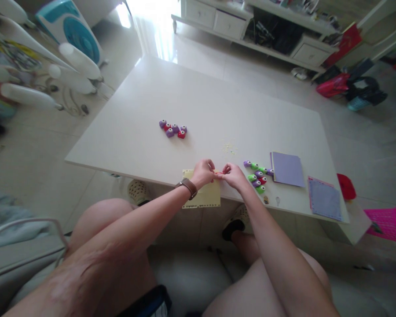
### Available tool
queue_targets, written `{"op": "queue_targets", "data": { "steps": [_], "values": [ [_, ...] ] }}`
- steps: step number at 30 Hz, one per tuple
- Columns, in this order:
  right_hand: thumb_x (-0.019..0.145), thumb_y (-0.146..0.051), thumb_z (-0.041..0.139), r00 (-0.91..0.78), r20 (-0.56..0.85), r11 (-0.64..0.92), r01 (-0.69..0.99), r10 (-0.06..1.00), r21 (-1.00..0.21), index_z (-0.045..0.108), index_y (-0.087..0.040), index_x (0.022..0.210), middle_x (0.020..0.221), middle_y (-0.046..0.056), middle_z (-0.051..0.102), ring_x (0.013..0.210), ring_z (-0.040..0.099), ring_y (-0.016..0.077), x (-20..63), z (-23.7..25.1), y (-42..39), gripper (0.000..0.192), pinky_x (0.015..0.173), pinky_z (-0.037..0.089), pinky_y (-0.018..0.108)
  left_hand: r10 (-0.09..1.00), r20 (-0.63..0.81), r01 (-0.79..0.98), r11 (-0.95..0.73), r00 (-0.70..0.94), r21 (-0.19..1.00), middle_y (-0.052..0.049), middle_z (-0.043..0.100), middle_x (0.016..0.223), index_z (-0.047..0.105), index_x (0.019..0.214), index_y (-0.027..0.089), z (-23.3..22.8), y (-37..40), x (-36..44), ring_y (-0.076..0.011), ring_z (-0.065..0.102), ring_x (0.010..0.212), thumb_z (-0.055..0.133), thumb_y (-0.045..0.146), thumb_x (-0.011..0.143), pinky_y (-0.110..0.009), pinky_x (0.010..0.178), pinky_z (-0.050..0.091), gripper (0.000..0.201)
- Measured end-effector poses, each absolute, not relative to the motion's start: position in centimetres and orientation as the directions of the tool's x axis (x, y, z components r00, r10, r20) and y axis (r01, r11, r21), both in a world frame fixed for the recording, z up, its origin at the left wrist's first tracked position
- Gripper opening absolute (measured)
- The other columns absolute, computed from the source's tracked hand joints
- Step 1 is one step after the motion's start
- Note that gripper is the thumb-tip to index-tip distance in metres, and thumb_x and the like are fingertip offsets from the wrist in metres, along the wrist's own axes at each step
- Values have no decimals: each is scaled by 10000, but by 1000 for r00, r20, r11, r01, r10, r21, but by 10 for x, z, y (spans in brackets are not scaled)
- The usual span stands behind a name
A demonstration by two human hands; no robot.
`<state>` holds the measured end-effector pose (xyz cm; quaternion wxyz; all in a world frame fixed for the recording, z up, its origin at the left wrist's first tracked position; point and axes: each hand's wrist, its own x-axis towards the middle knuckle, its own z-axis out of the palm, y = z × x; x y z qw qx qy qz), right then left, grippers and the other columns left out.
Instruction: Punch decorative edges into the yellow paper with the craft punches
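A yellow sheet of paper (pixel 202 197) with small punched shapes along its edges hangs over the table's near edge. My left hand (pixel 203 173), with a brown-strapped watch at the wrist, is closed at the sheet's upper part. Close beside it, my right hand (pixel 232 175) pinches a small red craft punch (pixel 219 173) near the sheet's upper right corner. Fingers cover most of that punch, so its exact grip on the paper is hidden. To the right lie several green, purple and red craft punches (pixel 258 175); another purple and red group (pixel 174 129) sits farther left.
On the white table (pixel 201 101) are yellow paper bits (pixel 229 149), a stack of purple paper (pixel 287 169) and a greyish punched sheet (pixel 325 199). A pink basket (pixel 389 224) stands off the right end. White cabinets (pixel 214 20) line the far side.
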<state>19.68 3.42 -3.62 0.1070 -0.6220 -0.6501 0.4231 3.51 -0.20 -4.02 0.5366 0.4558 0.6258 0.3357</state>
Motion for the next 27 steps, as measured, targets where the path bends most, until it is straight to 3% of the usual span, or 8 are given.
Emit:
{"op": "queue_targets", "data": {
  "steps": [9,15,17,21,27],
  "values": [
    [615,-363,806,-228,-382,-92,746,896,-659,578,-207,716,706,-13,647,669,582,158,197,-43,40,294,608,409,255,924,-382,249,375,-21,893,31,625,604,529,816,176,-37,-1,38,-128,629,509,877,180,655,-209,477,419,383],
    [662,-343,807,-274,-393,-99,698,878,-709,614,-192,770,755,15,676,718,610,168,203,-41,41,269,654,447,266,915,-396,355,347,75,868,-6,667,682,586,880,172,-22,1,28,-131,626,543,837,338,733,-234,521,425,335],
    [696,-366,798,-292,-397,-100,685,870,-721,623,-189,806,780,27,688,740,625,176,204,-39,40,272,659,459,272,915,-383,506,274,123,818,-25,666,674,614,810,176,-17,2,18,-152,624,575,828,413,725,-257,543,418,330],
    [731,-383,791,-286,-416,-118,687,863,-717,637,-191,849,813,40,710,768,651,186,205,-31,37,273,680,485,284,899,-402,800,107,176,590,-50,681,718,658,729,196,-13,-2,0,-200,624,685,849,412,654,-291,606,414,299],
    [761,-344,776,-286,-416,-97,714,863,-693,664,-193,827,862,67,727,768,655,193,208,-16,38,199,689,493,300,900,-389,870,23,197,493,-59,696,814,694,821,208,-15,-13,-11,-218,622,760,827,360,664,-290,633,409,256]
  ]
}}
